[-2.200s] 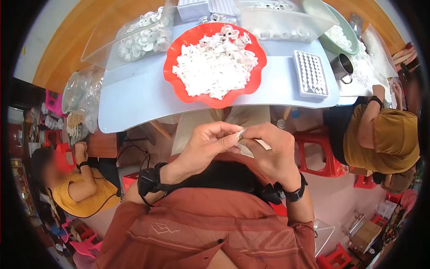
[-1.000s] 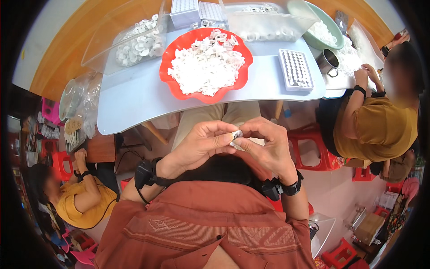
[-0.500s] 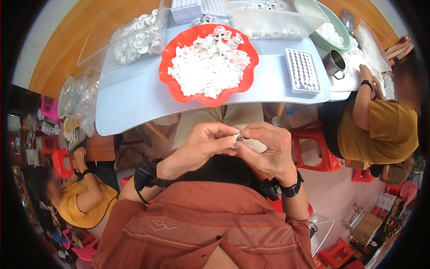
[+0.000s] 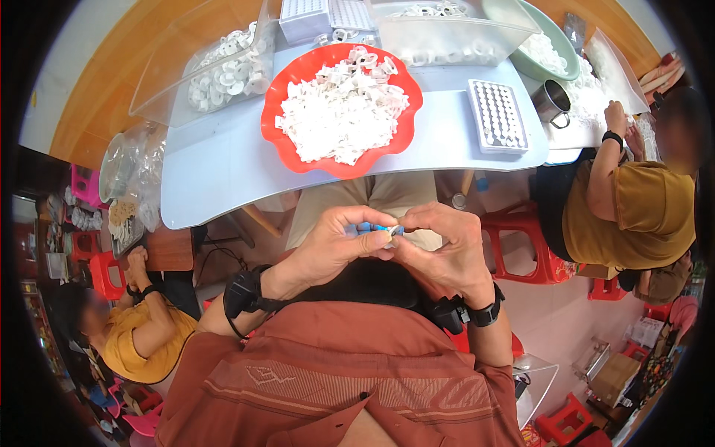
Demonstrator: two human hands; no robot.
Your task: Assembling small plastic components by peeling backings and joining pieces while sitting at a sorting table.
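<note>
In front of my lap, my left hand (image 4: 344,235) and my right hand (image 4: 449,242) meet, both closed. Thumbs and fingertips of the two hands pinch one small whitish part (image 4: 392,232), mostly covered by the fingers. Blue light shows on it and on the fingertips around it; its exact kind is too small to make out. Beyond my hands, a red scalloped bowl (image 4: 271,127) on the table holds a heap of small white plastic pieces (image 4: 342,112).
The pale blue table (image 4: 216,175) bears clear bins (image 4: 167,93) of white parts, a tray of round pieces (image 4: 497,115) and a metal mug (image 4: 551,102). A green basin (image 4: 570,67) is at right. People in yellow sit left (image 4: 141,335) and right (image 4: 633,208), beside red stools (image 4: 514,261).
Blue light now shows at the part and my fingertips, where it looked grey and white before. My hands keep nearly the same place and pinch. The table view has shifted slightly.
</note>
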